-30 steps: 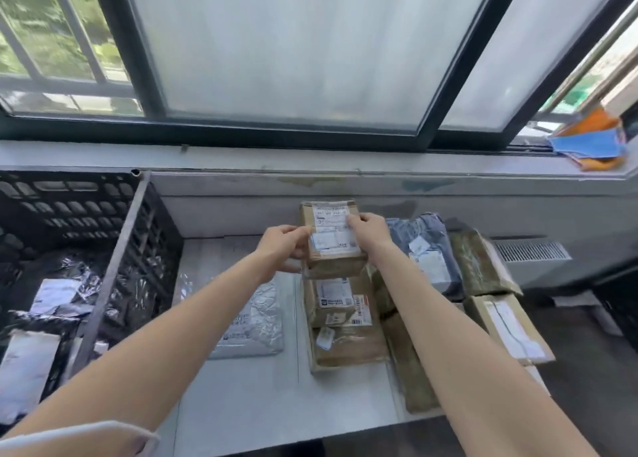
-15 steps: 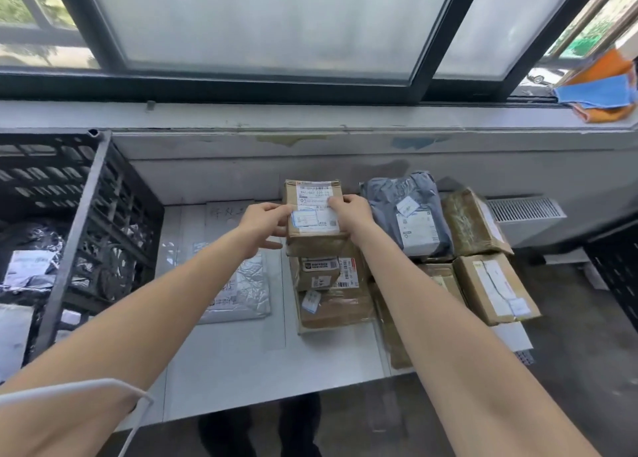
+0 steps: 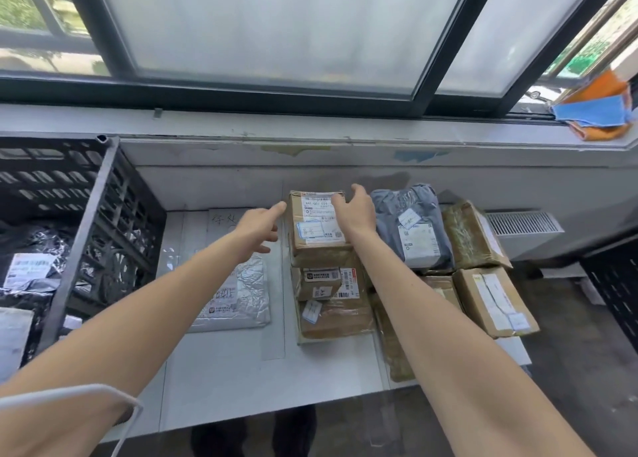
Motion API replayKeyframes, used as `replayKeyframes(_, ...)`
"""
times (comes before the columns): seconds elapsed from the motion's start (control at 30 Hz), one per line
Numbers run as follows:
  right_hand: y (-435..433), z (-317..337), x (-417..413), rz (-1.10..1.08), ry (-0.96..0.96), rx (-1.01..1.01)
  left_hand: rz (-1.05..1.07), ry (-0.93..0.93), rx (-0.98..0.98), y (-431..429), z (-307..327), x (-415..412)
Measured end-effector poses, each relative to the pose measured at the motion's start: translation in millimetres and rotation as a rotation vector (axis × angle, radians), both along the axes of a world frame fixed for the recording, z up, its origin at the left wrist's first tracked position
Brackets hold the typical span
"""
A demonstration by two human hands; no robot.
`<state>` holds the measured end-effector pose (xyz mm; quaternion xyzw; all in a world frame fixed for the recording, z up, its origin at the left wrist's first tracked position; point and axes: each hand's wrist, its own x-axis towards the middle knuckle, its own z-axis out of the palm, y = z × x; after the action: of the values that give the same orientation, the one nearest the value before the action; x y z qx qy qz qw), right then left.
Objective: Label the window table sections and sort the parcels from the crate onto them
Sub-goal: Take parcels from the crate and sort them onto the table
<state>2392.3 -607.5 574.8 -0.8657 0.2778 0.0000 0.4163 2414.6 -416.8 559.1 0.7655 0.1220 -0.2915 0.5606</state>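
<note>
Now that the small cardboard box (image 3: 319,229) sits on top of the stack of brown parcels (image 3: 331,304) at twelve o'clock from the person, both hands no longer carry it as they did a moment ago. The left hand (image 3: 257,230) has come off. Its fingers are spread and straight, with the forefinger tip just beside the box's near-left top corner, at about nine o'clock from the box; whether it touches there I cannot tell. The right hand (image 3: 359,211) is still on the box, lying over its top at about two o'clock. From behind the hand, I cannot tell whether the fingers pinch the far edge or only rest on it.

By the look of it this parcel is placed, or all but placed, in the middle section of the table (image 3: 224,370). It stands square on the stack and does not tilt. I would judge the next move to be back to the black crate (image 3: 103,215) at nine o'clock, where dark and silver bags remain.

At ten o'clock from the stack a handwritten paper label (image 3: 222,220) lies on the table, with a silver mailer (image 3: 238,291) near it. A grey poly bag (image 3: 411,229) lies at two o'clock, just beside the right hand.
</note>
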Motion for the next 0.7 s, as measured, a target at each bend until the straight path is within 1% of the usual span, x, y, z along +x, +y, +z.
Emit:
replayKeyframes(0.07,12.2,12.8,7.3,0.094,-0.132,-0.147,0.039,-0.171,0.099,11.5,8.6,9.9)
replayKeyframes(0.1,19.6,19.1,12.3,0.166,-0.178,-0.214,0.017,-0.278,0.187,19.7,14.2,15.3)
replayKeyframes(0.2,48.9,35.0,28.5,0.406,-0.198,-0.418,-0.202,-0.593,0.617,52.0,31.8,30.0)
replayKeyframes(0.27,75.1,42.4,38.8,0.510,-0.175,-0.521,-0.305,-0.732,0.860,77.9,42.2,37.8)
replayKeyframes(0.33,106.3,48.0,47.0,0.584,-0.172,-0.575,-0.339,-0.775,0.990,106.2,52.6,43.1)
replayKeyframes(0.43,158.5,54.8,56.4,0.688,-0.199,-0.597,-0.316,-0.780,1.084,154.4,65.0,44.5)
replayKeyframes(0.6,259.1,59.5,70.7,0.843,-0.286,-0.588,-0.164,-0.708,1.130,253.9,74.4,31.8)
replayKeyframes(0.7,325.2,57.7,74.8,0.933,-0.336,-0.570,-0.076,-0.628,1.172,319.8,73.0,18.4)
